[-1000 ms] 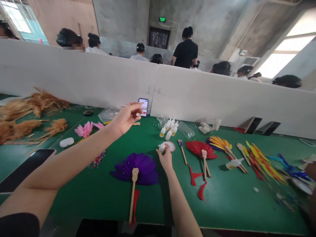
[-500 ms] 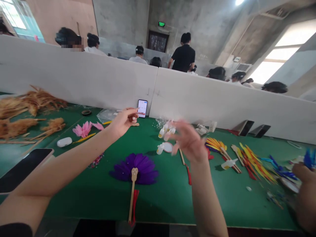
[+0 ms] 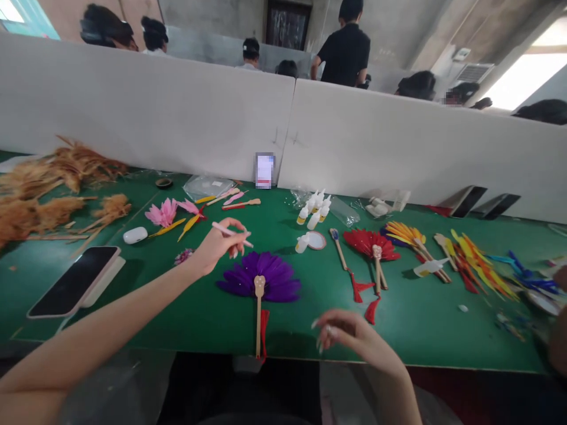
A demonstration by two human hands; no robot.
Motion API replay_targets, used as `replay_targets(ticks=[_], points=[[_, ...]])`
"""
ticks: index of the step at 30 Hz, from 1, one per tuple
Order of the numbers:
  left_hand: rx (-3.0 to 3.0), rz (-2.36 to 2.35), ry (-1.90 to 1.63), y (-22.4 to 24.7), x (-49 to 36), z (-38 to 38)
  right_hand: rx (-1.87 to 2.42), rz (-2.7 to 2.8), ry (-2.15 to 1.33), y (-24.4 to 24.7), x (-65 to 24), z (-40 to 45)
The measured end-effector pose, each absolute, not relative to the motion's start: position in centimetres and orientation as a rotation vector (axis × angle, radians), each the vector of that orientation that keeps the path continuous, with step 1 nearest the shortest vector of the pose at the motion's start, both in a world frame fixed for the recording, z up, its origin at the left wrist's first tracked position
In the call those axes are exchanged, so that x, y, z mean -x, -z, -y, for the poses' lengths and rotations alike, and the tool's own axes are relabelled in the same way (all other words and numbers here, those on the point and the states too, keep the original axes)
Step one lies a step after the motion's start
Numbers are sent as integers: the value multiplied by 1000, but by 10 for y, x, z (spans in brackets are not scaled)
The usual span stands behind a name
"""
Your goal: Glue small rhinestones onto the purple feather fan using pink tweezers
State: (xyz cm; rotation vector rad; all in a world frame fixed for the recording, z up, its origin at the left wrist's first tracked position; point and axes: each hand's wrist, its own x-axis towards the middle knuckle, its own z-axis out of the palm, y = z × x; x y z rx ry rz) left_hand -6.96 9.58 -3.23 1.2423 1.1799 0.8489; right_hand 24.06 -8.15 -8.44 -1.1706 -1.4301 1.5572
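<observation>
My left hand (image 3: 224, 245) pinches a slim pale pink pen-like stick (image 3: 221, 228), held tilted over the table. Just below and to the right of it lies a purple feather fan (image 3: 279, 286) with a wooden handle (image 3: 258, 316), small white dots and a red tassel (image 3: 264, 330). My right hand (image 3: 341, 330) hovers by the table's front edge, right of the fan, its fingers loosely curled and apart, with nothing visible in them. Beyond the fan, a small glue bottle (image 3: 302, 243) stands beside a round white dish (image 3: 316, 240). Pink and purple beads (image 3: 183, 255) are partly hidden by my left wrist.
A red feather fan (image 3: 361, 243) and orange feathers (image 3: 405, 232) lie to the right. Several glue bottles (image 3: 313, 219) stand behind. A phone (image 3: 264, 171) leans on the white partition (image 3: 177, 112); another phone (image 3: 75, 280) and dried plant bunches (image 3: 66, 171) lie left.
My right hand has come back from near the bottles and dropped toward the table's front edge. My left hand has moved down from in front of the phone. The view has tilted downward.
</observation>
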Motion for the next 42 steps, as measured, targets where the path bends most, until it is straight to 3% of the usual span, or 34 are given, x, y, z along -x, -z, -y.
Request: replay_targets(ticks=[5, 11, 27, 42], points=[[-1351, -1305, -666, 82, 61, -86, 1325, 1295, -1470, 121, -208, 105], [-1424, -1387, -590, 106, 37, -102, 1382, 1309, -1191, 129, -166, 86], [-1420, -1397, -559, 126, 25, -119, 1355, 1483, -546, 147, -137, 37], [-1293, -1434, -823, 103, 58, -142, 1458, 1502, -550, 138, -144, 30]])
